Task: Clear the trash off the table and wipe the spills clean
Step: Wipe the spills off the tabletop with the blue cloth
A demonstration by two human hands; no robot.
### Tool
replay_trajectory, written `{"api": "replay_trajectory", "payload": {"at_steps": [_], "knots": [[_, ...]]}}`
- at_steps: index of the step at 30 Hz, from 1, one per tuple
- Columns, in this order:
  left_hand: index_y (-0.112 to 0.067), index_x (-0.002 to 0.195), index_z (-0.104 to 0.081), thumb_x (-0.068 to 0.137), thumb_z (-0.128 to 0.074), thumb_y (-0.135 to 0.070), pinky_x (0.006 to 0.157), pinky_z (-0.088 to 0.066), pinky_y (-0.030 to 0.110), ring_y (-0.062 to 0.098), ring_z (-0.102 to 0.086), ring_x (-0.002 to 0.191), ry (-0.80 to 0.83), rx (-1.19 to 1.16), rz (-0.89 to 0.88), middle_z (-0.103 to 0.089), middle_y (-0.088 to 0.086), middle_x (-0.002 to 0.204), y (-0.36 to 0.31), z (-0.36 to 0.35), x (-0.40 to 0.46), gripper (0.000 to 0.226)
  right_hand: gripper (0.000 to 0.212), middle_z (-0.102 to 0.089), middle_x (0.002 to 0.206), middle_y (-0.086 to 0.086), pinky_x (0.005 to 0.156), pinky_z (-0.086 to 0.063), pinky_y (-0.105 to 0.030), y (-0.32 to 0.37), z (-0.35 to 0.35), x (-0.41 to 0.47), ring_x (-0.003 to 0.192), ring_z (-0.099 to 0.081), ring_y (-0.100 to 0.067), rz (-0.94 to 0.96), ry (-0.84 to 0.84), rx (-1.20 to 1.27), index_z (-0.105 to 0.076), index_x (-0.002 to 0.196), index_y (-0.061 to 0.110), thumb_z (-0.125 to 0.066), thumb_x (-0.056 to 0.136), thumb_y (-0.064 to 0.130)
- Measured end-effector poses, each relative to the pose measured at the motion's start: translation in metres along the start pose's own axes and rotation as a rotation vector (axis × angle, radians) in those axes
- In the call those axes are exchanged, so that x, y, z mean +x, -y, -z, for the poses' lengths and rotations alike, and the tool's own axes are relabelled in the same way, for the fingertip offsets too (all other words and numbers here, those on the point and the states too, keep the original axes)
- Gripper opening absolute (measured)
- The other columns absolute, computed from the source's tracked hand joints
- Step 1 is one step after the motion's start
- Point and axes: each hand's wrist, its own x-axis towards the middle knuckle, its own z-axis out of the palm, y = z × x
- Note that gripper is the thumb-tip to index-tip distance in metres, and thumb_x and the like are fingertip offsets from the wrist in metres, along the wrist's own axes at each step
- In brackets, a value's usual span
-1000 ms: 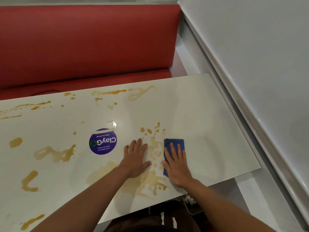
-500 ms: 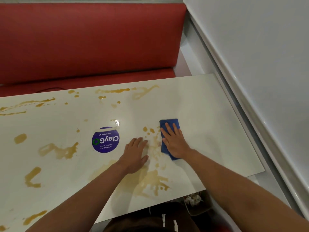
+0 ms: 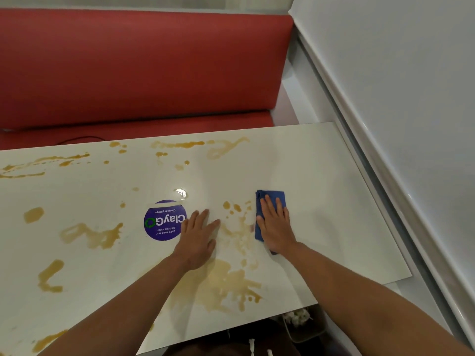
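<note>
Pressing down on a folded blue cloth point(image 3: 270, 201) with straight fingers, the right hand point(image 3: 276, 227) is lying flat on the white table point(image 3: 347, 201), well to the right of the round purple sticker point(image 3: 162, 222). The cloth is showing beyond the fingertips and along the thumb side, with a corner peeking out near the wrist. The left hand point(image 3: 198, 240) is resting palm-down with fingers extended, holding nothing, its fingers touching the sticker's right edge.

Brown spills point(image 3: 226, 281) are lying between the two hands, in a large patch nearer than the sticker under the left forearm, in streaks to the sticker's left, and along the far edge beyond the sticker. No trash is showing on the table, so wiping is probably what is left.

Several things are risking trouble, as I judge it. A small cloth is likely saturating quickly and smearing liquid thin instead of lifting it. Sweeping toward the near edge is risking liquid dripping onto the person's lap. The left forearm, hovering over the big patch, is liable to dip into it and carry brown marks elsewhere. Rubbing hard across the sticker is risking lifting its taped edge.
</note>
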Motion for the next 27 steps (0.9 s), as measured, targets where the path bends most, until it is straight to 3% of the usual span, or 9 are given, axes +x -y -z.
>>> {"api": "replay_trajectory", "payload": {"at_steps": [3, 9, 13, 16, 18, 21, 23, 25, 27], "knots": [[-0.034, 0.157, -0.028, 0.102, -0.048, -0.032, 0.124, -0.006, 0.051, 0.032, 0.003, 0.156, -0.005, -0.001, -0.005, -0.004, 0.006, 0.169, 0.003, -0.001, -0.001, 0.059, 0.06, 0.016, 0.168, 0.001, 0.126, 0.0, -0.05, 0.012, 0.001, 0.007, 0.155, 0.016, -0.03, -0.026, 0.001, -0.019, 0.004, 0.162, 0.02, -0.02, 0.11, 0.038], [-0.034, 0.159, -0.023, 0.104, -0.045, -0.035, 0.124, -0.003, 0.05, 0.032, 0.006, 0.156, -0.008, 0.028, -0.015, -0.001, 0.006, 0.17, 0.004, -0.003, -0.001, 0.059, 0.063, 0.021, 0.166, 0.008, 0.125, 0.008, -0.043, 0.017, -0.034, -0.069, 0.152, 0.028, -0.024, 0.064, 0.022, -0.023, 0.002, 0.162, 0.026, 0.001, 0.103, 0.048], [-0.033, 0.159, -0.022, 0.105, -0.044, -0.034, 0.124, -0.002, 0.05, 0.033, 0.006, 0.156, -0.009, 0.034, -0.012, 0.0, 0.007, 0.17, 0.002, -0.003, -0.001, 0.058, 0.059, -0.001, 0.17, 0.001, 0.121, -0.004, -0.047, 0.015, -0.049, -0.096, 0.156, 0.004, -0.03, 0.08, 0.014, -0.093, -0.012, 0.162, 0.023, -0.025, 0.107, 0.041], [-0.033, 0.159, -0.021, 0.105, -0.044, -0.034, 0.123, -0.001, 0.051, 0.034, 0.007, 0.156, 0.009, 0.041, -0.018, 0.001, 0.008, 0.17, 0.002, -0.001, -0.001, 0.059, 0.058, -0.01, 0.169, -0.001, 0.121, -0.018, -0.051, 0.013, -0.04, -0.064, 0.155, -0.01, -0.034, 0.087, 0.018, -0.139, -0.018, 0.16, 0.022, -0.025, 0.106, 0.042], [-0.033, 0.16, -0.019, 0.105, -0.041, -0.035, 0.124, 0.0, 0.051, 0.033, 0.009, 0.155, 0.021, 0.057, -0.017, 0.004, 0.007, 0.169, 0.002, 0.0, -0.001, 0.059, 0.06, -0.007, 0.17, -0.003, 0.121, -0.024, -0.056, 0.017, -0.024, -0.037, 0.155, -0.009, -0.037, 0.063, 0.054, -0.14, -0.016, 0.162, 0.02, -0.02, 0.106, 0.042], [-0.034, 0.16, -0.017, 0.105, -0.04, -0.036, 0.124, 0.0, 0.05, 0.033, 0.01, 0.155, 0.019, 0.071, -0.018, 0.005, 0.006, 0.169, 0.001, -0.001, -0.001, 0.059, 0.06, 0.018, 0.168, -0.002, 0.125, -0.002, -0.055, 0.028, -0.004, -0.001, 0.154, 0.016, -0.036, 0.024, 0.102, -0.096, 0.005, 0.162, 0.02, -0.018, 0.11, 0.04], [-0.034, 0.16, -0.015, 0.106, -0.039, -0.038, 0.124, 0.001, 0.05, 0.032, 0.011, 0.155, 0.028, 0.082, -0.014, 0.007, 0.006, 0.169, 0.002, -0.001, -0.001, 0.06, 0.061, 0.024, 0.166, -0.002, 0.124, 0.004, -0.054, 0.037, 0.001, 0.005, 0.153, 0.02, -0.036, 0.01, 0.089, -0.087, 0.009, 0.161, 0.019, -0.019, 0.111, 0.038], [-0.035, 0.161, -0.012, 0.106, -0.039, -0.039, 0.123, 0.003, 0.048, 0.031, 0.013, 0.155, 0.041, 0.092, -0.019, 0.01, 0.005, 0.169, 0.003, 0.0, -0.002, 0.061, 0.06, 0.023, 0.165, -0.002, 0.125, -0.002, -0.056, 0.04, -0.007, -0.01, 0.154, 0.015, -0.037, 0.036, 0.093, -0.098, 0.004, 0.162, 0.017, -0.019, 0.111, 0.038], [-0.035, 0.161, -0.01, 0.106, -0.039, -0.04, 0.123, 0.004, 0.047, 0.031, 0.014, 0.155, 0.042, 0.094, -0.026, 0.011, 0.005, 0.169, 0.004, 0.002, -0.002, 0.063, 0.06, 0.004, 0.169, -0.006, 0.123, -0.018, -0.057, 0.039, -0.027, -0.042, 0.155, -0.001, -0.04, 0.086, 0.031, -0.171, -0.012, 0.162, 0.015, -0.022, 0.108, 0.039]]}}
